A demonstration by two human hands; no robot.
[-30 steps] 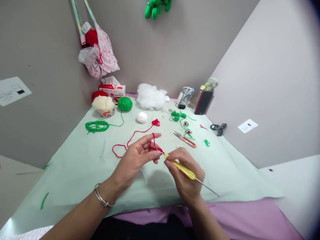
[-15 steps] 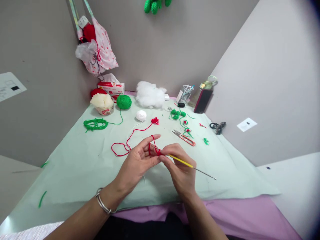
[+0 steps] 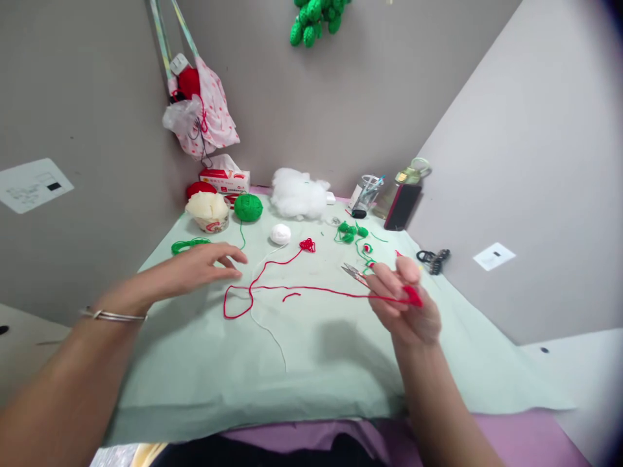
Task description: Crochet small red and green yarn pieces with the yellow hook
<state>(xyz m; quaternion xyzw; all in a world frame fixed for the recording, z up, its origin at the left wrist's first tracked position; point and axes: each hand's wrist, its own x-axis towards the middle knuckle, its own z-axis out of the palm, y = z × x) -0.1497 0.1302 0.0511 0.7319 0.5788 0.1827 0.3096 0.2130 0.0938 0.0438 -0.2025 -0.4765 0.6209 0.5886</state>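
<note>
Fingers of the right hand [image 3: 406, 305] pinch red yarn [image 3: 311, 288] beside scissors [image 3: 354, 274]; left hand [image 3: 195, 269] spread.

2 hands [image 3: 195, 269]; 1 green yarn ball [image 3: 248, 207]; 1 white ball [image 3: 280, 233]; 1 scissors [image 3: 354, 274].

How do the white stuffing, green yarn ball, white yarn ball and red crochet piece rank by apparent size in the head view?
1. white stuffing
2. green yarn ball
3. white yarn ball
4. red crochet piece
All lie at a similar distance, so the order holds.

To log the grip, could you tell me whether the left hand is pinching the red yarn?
No, the left hand hovers open, apart from the red yarn, which the right hand pinches.
</note>
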